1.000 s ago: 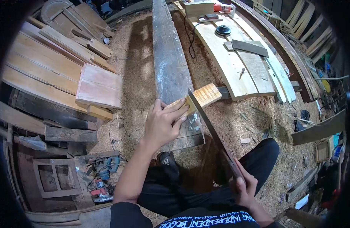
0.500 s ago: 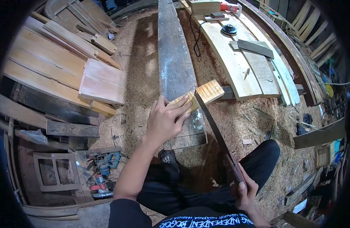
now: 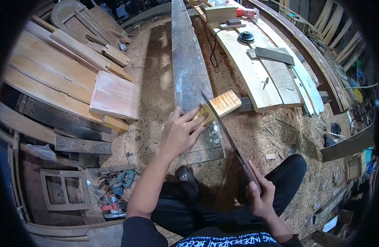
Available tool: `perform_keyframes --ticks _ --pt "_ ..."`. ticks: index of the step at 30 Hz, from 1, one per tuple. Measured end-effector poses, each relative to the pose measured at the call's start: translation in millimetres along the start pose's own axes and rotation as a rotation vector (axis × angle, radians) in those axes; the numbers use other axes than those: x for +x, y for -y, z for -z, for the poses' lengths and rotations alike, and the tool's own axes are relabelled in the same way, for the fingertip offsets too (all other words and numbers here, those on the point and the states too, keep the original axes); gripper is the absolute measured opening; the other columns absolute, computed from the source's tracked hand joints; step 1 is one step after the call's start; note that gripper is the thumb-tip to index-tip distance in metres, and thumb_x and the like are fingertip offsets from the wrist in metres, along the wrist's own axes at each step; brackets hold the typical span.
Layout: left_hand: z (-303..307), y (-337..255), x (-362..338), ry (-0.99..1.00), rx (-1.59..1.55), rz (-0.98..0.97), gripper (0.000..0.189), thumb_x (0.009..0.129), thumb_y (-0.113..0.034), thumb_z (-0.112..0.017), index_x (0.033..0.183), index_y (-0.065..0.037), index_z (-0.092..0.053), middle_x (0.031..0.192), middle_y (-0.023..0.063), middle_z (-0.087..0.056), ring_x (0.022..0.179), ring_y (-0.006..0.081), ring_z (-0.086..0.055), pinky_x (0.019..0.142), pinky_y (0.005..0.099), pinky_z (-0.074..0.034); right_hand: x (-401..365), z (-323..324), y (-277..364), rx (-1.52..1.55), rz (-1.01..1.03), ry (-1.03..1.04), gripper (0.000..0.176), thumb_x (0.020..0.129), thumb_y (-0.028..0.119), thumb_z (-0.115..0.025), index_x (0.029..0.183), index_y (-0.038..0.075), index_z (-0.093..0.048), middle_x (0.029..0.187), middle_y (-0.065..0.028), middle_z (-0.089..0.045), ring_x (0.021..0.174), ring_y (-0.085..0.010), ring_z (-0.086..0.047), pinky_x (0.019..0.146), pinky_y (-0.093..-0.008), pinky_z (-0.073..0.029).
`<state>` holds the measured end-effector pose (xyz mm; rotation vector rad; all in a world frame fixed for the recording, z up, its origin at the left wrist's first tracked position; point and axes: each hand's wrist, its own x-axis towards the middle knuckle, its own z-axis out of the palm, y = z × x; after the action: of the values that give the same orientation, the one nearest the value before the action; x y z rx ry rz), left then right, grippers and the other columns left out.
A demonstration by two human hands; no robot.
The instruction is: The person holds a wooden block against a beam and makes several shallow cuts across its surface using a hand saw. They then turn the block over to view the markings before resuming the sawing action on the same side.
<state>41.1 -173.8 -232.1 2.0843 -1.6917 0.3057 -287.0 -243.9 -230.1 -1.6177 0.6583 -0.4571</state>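
Note:
My left hand (image 3: 179, 133) grips a short pale wood block (image 3: 226, 103) and presses it on the dark plank bench (image 3: 191, 74), its fingers over the block's near end. The block lies at a slant, its far end past the bench's right edge. My right hand (image 3: 261, 197) is wrapped round the handle of a hand saw (image 3: 222, 123). The saw's long, narrow dark blade crosses the block just right of my left fingertips. Its tip reaches beyond the block over the bench. I cannot make out the teeth or any cut.
On the right are broad pale boards (image 3: 247, 74) with a black round pad (image 3: 246, 37) and a dark flat strip (image 3: 275, 55) on them. Wood panels (image 3: 115, 94) are stacked at left. Power tools (image 3: 119, 181) lie lower left. Sawdust and offcuts cover the floor.
My right hand has pushed the saw forward and left, so its tip reaches farther past the block. My left hand still holds the block. The view has shifted slightly.

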Motion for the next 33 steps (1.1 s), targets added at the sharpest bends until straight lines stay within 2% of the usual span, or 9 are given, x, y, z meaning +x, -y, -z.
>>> perform_keyframes --ticks 2,7,10,16,21,22,24,26,33 --pt "-1.0 2.6 -3.9 0.004 0.007 0.003 0.037 0.090 -0.030 -0.081 0.123 -0.016 -0.080 0.136 0.0051 -0.073 0.089 0.0276 -0.058 0.087 0.0380 -0.054 15.6 -5.0 -6.6 0.052 0.111 -0.052 0.054 0.106 0.019 -0.057 0.155 -0.002 -0.050 0.090 -0.0069 -0.069 0.073 -0.0088 -0.056 0.071 -0.0273 -0.048" --pt "1.1 0.7 0.3 0.011 -0.017 0.026 0.034 0.090 -0.028 -0.080 0.122 -0.016 -0.081 0.137 0.0065 -0.072 0.093 0.0287 -0.058 0.089 0.0401 -0.054 46.5 -6.7 1.1 -0.004 0.017 0.044 0.052 0.106 0.017 -0.056 0.154 -0.004 -0.050 0.118 -0.0166 -0.075 0.082 -0.0093 -0.060 0.080 -0.0270 -0.051" --pt "2.2 -4.4 -0.4 0.008 -0.014 0.055 0.035 0.090 -0.027 -0.080 0.123 -0.016 -0.080 0.137 0.0064 -0.072 0.094 0.0291 -0.058 0.089 0.0399 -0.054 34.1 -9.1 -12.1 0.027 0.142 -0.010 0.053 0.105 0.018 -0.057 0.153 -0.004 -0.051 0.097 -0.0111 -0.075 0.072 -0.0074 -0.058 0.071 -0.0262 -0.049" --pt "0.7 0.9 -0.8 0.044 -0.029 0.042 0.038 0.089 -0.027 -0.080 0.125 -0.015 -0.079 0.141 0.0105 -0.069 0.097 0.0304 -0.058 0.093 0.0413 -0.053 6.9 2.2 -3.6 -0.020 0.054 -0.010 0.056 0.104 0.023 -0.057 0.152 -0.005 -0.052 0.095 -0.0132 -0.077 0.065 -0.0081 -0.059 0.069 -0.0276 -0.050" --pt "-2.1 1.7 5.5 -0.017 -0.026 0.039 0.039 0.088 -0.025 -0.082 0.125 -0.012 -0.079 0.142 0.0152 -0.066 0.097 0.0317 -0.057 0.095 0.0419 -0.053 40.1 11.5 7.1 0.087 -0.009 -0.037 0.052 0.104 0.018 -0.056 0.150 -0.006 -0.054 0.119 -0.0171 -0.074 0.098 -0.0157 -0.068 0.096 -0.0302 -0.050" --pt "-2.3 2.2 5.4 0.002 -0.023 0.062 0.038 0.088 -0.025 -0.082 0.123 -0.012 -0.080 0.140 0.0153 -0.067 0.099 0.0320 -0.058 0.095 0.0418 -0.053 40.2 12.9 4.0 0.086 -0.007 -0.043 0.052 0.104 0.018 -0.056 0.150 -0.006 -0.054 0.119 -0.0171 -0.074 0.098 -0.0157 -0.068 0.096 -0.0302 -0.050" --pt "-3.4 2.2 5.7 0.022 -0.023 0.081 0.037 0.088 -0.025 -0.083 0.122 -0.012 -0.080 0.139 0.0154 -0.067 0.101 0.0323 -0.059 0.095 0.0418 -0.053 38.0 13.8 -5.8 0.035 0.042 -0.006 0.052 0.104 0.019 -0.057 0.150 -0.005 -0.055 0.110 -0.0138 -0.075 0.089 -0.0132 -0.065 0.088 -0.0293 -0.052" --pt "-2.5 4.4 5.1 0.005 -0.033 0.092 0.036 0.088 -0.025 -0.083 0.121 -0.011 -0.080 0.134 0.0153 -0.069 0.104 0.0322 -0.061 0.095 0.0418 -0.053 31.9 10.4 -0.5 0.022 0.067 0.033 0.054 0.104 0.020 -0.057 0.152 -0.005 -0.052 0.087 -0.0066 -0.067 0.072 -0.0087 -0.055 0.069 -0.0268 -0.047" --pt "-1.4 9.4 7.3 0.051 -0.099 0.092 0.036 0.088 -0.033 -0.083 0.120 -0.017 -0.082 0.124 0.0133 -0.071 0.108 0.0301 -0.062 0.097 0.0430 -0.054 14.8 -0.4 -1.8 0.017 0.052 0.020 0.057 0.103 0.021 -0.058 0.153 -0.006 -0.050 0.095 -0.0126 -0.072 0.071 -0.0092 -0.058 0.069 -0.0271 -0.049"
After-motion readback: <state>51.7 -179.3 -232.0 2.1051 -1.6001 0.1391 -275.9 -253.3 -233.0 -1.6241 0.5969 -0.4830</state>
